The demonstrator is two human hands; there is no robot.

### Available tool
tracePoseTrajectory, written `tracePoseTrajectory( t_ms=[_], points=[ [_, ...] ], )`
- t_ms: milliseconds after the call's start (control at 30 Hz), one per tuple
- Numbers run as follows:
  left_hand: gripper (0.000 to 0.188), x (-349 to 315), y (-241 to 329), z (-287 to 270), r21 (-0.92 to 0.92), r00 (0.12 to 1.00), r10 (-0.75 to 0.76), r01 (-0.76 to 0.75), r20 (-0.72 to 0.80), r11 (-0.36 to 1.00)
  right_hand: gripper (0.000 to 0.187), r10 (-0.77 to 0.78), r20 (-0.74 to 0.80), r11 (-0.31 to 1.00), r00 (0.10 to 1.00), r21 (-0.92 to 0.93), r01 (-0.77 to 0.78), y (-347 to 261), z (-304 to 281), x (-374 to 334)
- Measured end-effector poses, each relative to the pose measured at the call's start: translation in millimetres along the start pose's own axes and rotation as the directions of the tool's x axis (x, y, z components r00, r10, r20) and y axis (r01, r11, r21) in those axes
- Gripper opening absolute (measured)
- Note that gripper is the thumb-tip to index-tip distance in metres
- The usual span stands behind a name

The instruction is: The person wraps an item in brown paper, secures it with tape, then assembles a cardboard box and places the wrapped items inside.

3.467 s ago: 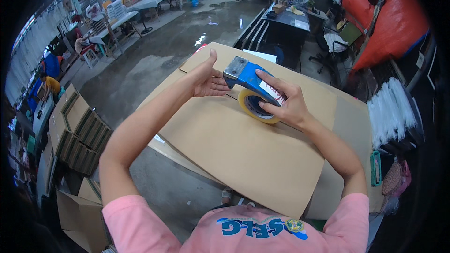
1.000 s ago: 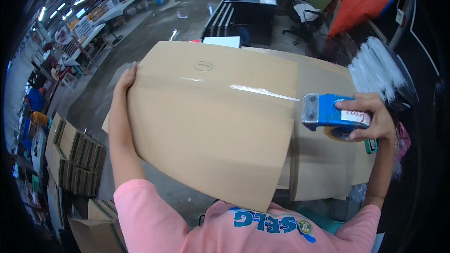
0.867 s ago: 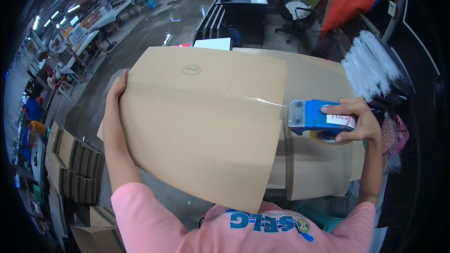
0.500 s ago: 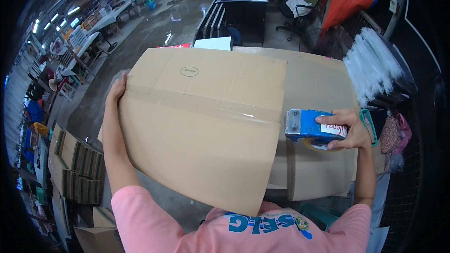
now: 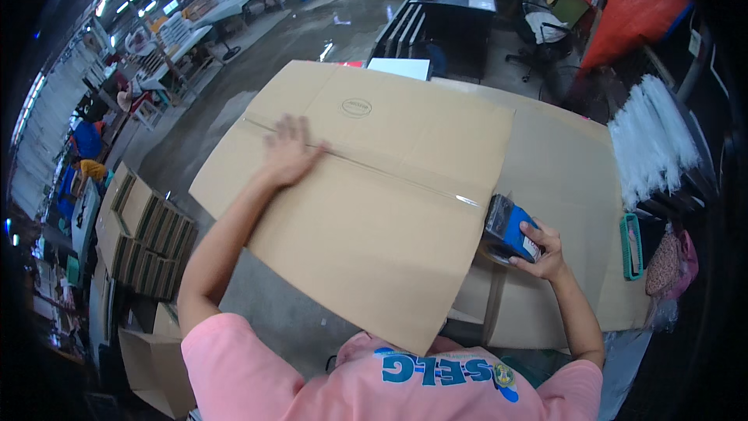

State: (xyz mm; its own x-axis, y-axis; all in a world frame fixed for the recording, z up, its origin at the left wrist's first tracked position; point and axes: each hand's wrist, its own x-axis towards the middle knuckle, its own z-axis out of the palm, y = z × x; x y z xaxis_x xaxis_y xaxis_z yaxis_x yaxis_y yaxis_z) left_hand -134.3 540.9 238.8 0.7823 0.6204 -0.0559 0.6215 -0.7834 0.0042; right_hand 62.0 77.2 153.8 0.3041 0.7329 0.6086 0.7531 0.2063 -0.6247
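I see the flattened cardboard box (image 5: 366,210) filling the centre of the frame, tilted so its near corner points down toward the pink shirt (image 5: 374,378) at the lower edge. Its right edge runs from upper right of centre down to that corner; past it lies more brown cardboard sheet (image 5: 561,156), giving open flat room on the right. Its left edge overhangs the grey concrete floor (image 5: 257,62), bare toward the upper left. Stacked flat cartons (image 5: 144,238) sit at the left of the frame, well apart from the box. A bundle of white strips (image 5: 650,148) lies at the right rim, with a green-framed tool (image 5: 631,245) just below it. The box is plain brown with a small oval stamp near its top and a clear tape strip running diagonally along the flap seam. My left hand (image 5: 288,152) lies flat on that seam at upper left of centre, fingers spread wide, palm down. My right hand (image 5: 541,245) is clamped around the blue tape dispenser (image 5: 506,226), just beside the box's right edge where the tape line ends.
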Motion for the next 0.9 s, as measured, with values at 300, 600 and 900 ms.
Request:
tracePoseTrajectory(
  t_ms=[300, 600, 900],
  points=[
    [0.098, -130, 221, -31, -0.083, 0.795, 0.605, -0.600, 0.049, 0.795, 0.075, -0.016, 0.020, 0.998, 1.000, 0.065, 0.015, 6, 6, -3],
    [0.069, -133, 231, -44, 0.149, 0.709, 0.693, -0.705, 0.132, 0.693, 0.063, 0.456, 0.400, 0.872, 0.795, -0.380, -0.309, -34, -8, -8],
    [0.044, -134, 298, -10, 0.299, 0.343, 0.422, -0.939, 0.839, 0.169, 0.047, 0.587, 0.780, 0.744, 0.217, -0.626, 0.236, -24, 27, 17]
  ],
)
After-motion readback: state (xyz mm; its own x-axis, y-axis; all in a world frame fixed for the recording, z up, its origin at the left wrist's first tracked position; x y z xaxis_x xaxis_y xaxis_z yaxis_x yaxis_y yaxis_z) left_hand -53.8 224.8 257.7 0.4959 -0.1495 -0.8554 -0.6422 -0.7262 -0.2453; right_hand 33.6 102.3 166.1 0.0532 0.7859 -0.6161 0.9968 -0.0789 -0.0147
